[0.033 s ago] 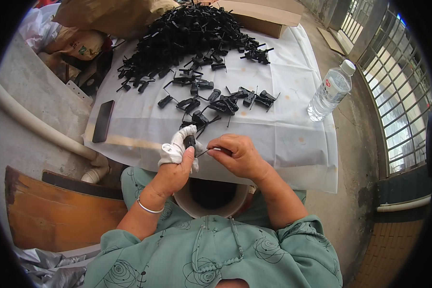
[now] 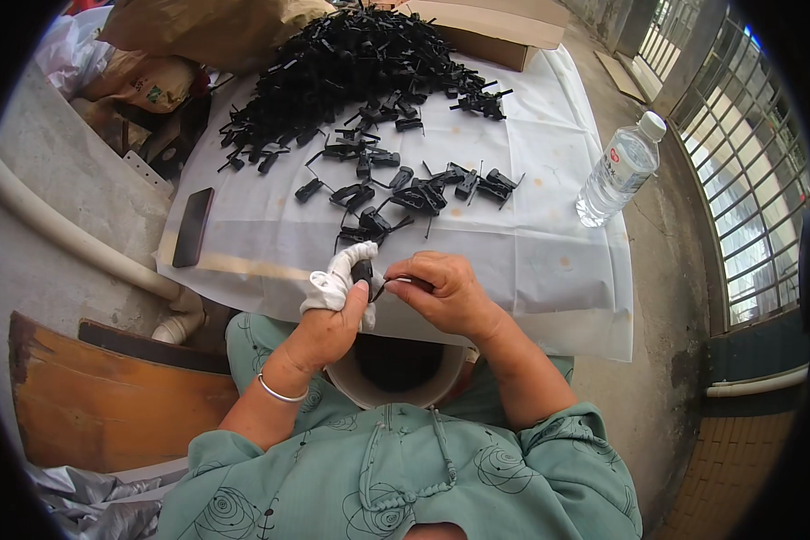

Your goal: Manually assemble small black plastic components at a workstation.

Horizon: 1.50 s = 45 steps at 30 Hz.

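My left hand, its fingers in white glove cloth and its thumb bare, pinches a small black plastic part above the table's near edge. Close by on the right, my right hand is closed on a thin dark tool; most of it is hidden in the fingers. Its narrow tip points left and seems to meet the black part, though contact is hard to tell. Just beyond my left hand lie several loose black parts with thin strips sticking out.
A large heap of black parts covers the far side of the white-sheeted table. A phone lies at the left edge, a water bottle stands at the right. Below the near edge, between my knees, is a bucket. A cardboard box sits behind.
My left hand has shifted slightly right and toward me with the black part, closing the gap to the tool's tip. My right hand has barely moved.
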Motion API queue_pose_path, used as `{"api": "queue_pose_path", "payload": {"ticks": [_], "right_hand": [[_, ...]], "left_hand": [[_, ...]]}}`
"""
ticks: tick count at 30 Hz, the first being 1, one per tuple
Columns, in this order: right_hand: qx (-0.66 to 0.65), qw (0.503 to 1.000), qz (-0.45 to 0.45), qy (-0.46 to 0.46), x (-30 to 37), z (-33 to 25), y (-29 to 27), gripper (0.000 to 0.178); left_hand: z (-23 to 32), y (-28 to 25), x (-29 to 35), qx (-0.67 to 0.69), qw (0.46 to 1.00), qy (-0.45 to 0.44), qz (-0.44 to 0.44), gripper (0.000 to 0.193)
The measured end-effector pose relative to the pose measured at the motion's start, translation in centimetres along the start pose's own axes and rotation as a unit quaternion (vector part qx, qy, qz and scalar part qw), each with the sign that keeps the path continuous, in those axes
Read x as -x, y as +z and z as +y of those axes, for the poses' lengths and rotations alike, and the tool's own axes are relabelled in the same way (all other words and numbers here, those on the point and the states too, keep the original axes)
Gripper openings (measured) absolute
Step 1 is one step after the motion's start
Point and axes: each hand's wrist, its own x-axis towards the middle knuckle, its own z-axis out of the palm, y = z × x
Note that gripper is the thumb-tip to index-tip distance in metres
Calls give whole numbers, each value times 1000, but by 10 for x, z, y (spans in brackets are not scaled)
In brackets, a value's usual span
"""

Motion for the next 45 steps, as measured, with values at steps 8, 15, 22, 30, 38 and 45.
{"api": "queue_pose_path", "payload": {"ticks": [8, 15, 22, 30, 38, 45], "right_hand": [[-59, 995, -30, 73, -1, -10, 1, 18], [-58, 997, -29, 39, 1, -7, 22, 22], [-106, 989, -77, 68, -8, -8, 32, 25], [375, 923, 42, 78, -30, 34, 15, 11], [3, 1000, -12, -20, -10, 3, 15, 10], [89, 993, -48, -57, -4, -14, 13, 18]], "left_hand": [[-3, 5, 1, 10, 999, -15, -27, 25], [-10, 9, 2, -261, 949, 170, 43, 24], [-6, 0, 15, -260, 952, 139, 88, 25], [-25, -23, 11, -266, 946, 160, -94, 22], [-31, -19, -2, 316, 943, -88, 56, 20], [-18, -5, -4, 231, 970, 21, 67, 20]]}}
